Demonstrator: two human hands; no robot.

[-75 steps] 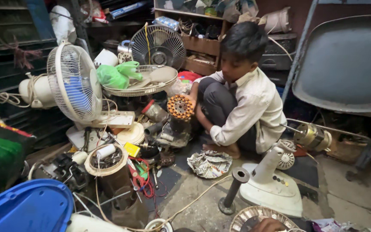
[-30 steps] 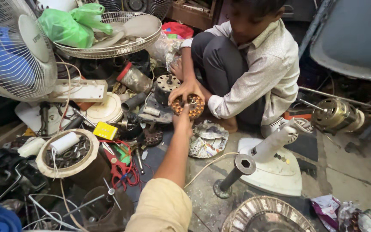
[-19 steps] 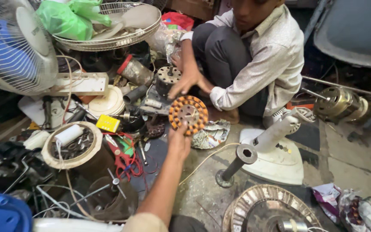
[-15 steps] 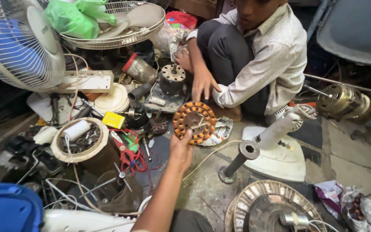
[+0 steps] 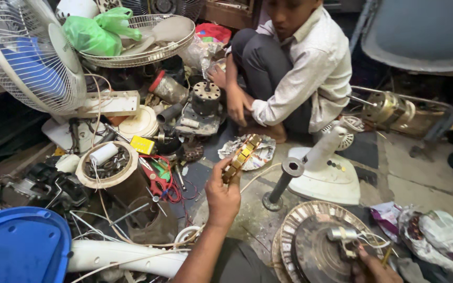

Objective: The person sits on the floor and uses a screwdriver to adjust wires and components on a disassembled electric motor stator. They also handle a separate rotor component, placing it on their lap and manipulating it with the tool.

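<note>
Two hands in my view: left hand (image 5: pixel 222 198) grips a copper-wound stator ring (image 5: pixel 241 157) edge-on, raised just above its knuckles, while right hand (image 5: pixel 373 264) rests low against a round motor housing (image 5: pixel 310 246), whether its fingers are curled I cannot tell.

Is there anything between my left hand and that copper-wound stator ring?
No. The left hand already grips the stator ring by its lower edge, fingers directly on it, holding it edge-on above the floor.
</note>
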